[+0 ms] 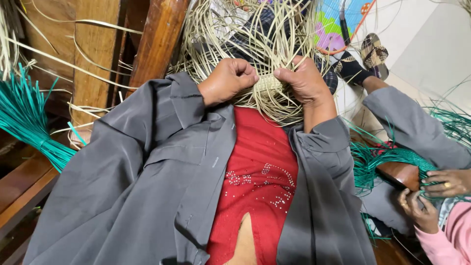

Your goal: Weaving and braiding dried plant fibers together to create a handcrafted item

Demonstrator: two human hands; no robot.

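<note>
Fingers of left hand and right hand pinched on pale strands beside small woven patch; most strands above patch loose, unwoven.

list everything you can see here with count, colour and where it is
natural straw strips: too many to count, pale tan, a loose tangle at top centre
woven band: one, pale tan, between the two hands
green strips: one tied bundle, teal, far left
green weave: one piece, teal, lower right, over a brown wooden block
co-worker's hands: two, lower right, on the green weave, pink sleeve
wooden posts: brown, upper left
sandal: one, patterned, upper right
grey jacket: one, over a red top
left hand: closed on strips
right hand: pinching the band
</note>
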